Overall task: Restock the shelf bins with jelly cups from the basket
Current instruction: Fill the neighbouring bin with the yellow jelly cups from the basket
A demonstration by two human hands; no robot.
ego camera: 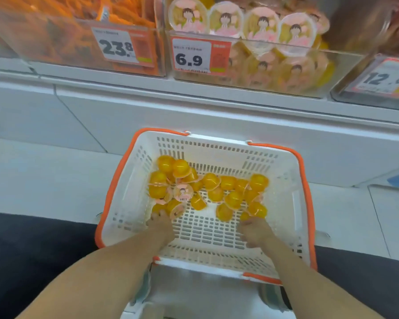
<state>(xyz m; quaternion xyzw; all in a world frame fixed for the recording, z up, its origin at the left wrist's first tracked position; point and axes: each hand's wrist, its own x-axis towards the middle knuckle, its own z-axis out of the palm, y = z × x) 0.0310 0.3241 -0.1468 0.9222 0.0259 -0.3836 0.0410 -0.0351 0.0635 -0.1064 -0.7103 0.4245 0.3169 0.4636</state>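
Observation:
A white basket (283,180) with orange handles stands on the floor below the shelf and holds several yellow jelly cups (207,189) with pink cartoon lids. Both of my hands are down inside it. The fingertips of my left hand (160,226) touch the nearest cups (174,209) at the left of the pile. My right hand (255,231) has its thumb spread, and its fingertips reach a cup (244,216) at the right of the pile. Neither hand has lifted a cup. Above, the clear shelf bin (346,72) priced 6.9 is stacked with the same jelly cups (260,26).
To the left of the jelly bin a clear bin (55,40) priced 23.8 holds orange packets. Another bin (378,79) priced 12.0 sits at the right. The white shelf ledge (194,97) juts out over the basket. My dark-clothed knees (32,249) flank the basket.

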